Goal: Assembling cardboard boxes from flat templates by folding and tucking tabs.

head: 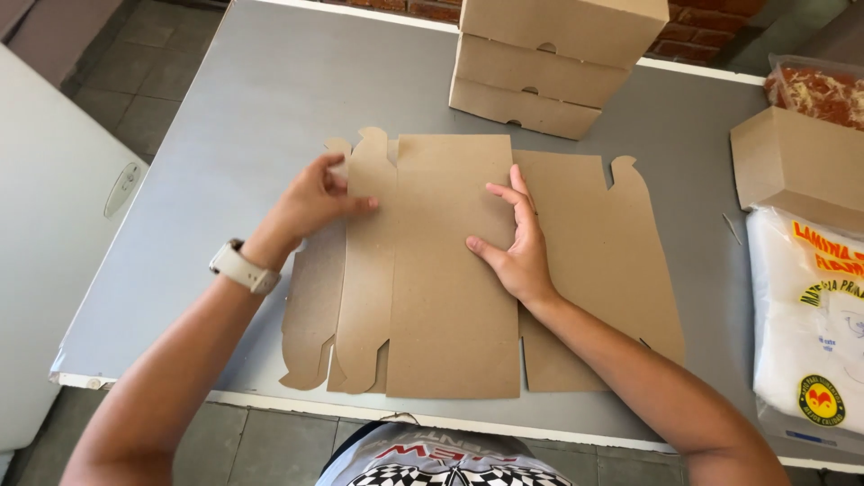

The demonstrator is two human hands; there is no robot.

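My left hand [310, 202] is pinching a folded side flap of the flat cardboard box blank [450, 279], fingers closed on its edge, while my right hand [515, 243] is pressing open-palmed on the middle panel, gripping nothing. The blank is lying unfolded directly beneath both hands on the grey counter [252, 108], near its front edge. A stack of three assembled cardboard boxes [549, 63] is standing beyond it. To my right another cardboard box [796, 162] and a white plastic bag [805, 324] are resting. Tiled floor [135, 54] is showing at left.
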